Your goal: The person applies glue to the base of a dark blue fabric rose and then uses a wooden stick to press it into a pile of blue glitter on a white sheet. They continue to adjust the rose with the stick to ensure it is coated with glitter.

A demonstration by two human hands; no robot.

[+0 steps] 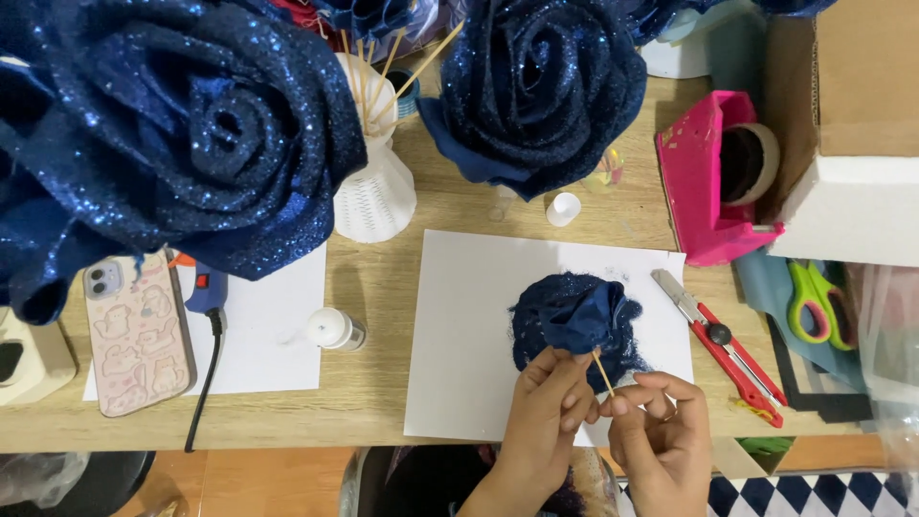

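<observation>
Together, left hand and right hand pinch a thin wooden stick under a glittery, dark-blue ruffled fabric rose above a white paper sheet.

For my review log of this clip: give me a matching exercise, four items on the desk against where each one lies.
Things:
1. phone
2. box cutter
3. green scissors
4. small rose on a stick

Places:
A. right of the white sheet
B. far right, beside the cutter
C. left, near the glue gun
D. above the left hand and right hand

Pairs: 1-C, 2-A, 3-B, 4-D
</observation>
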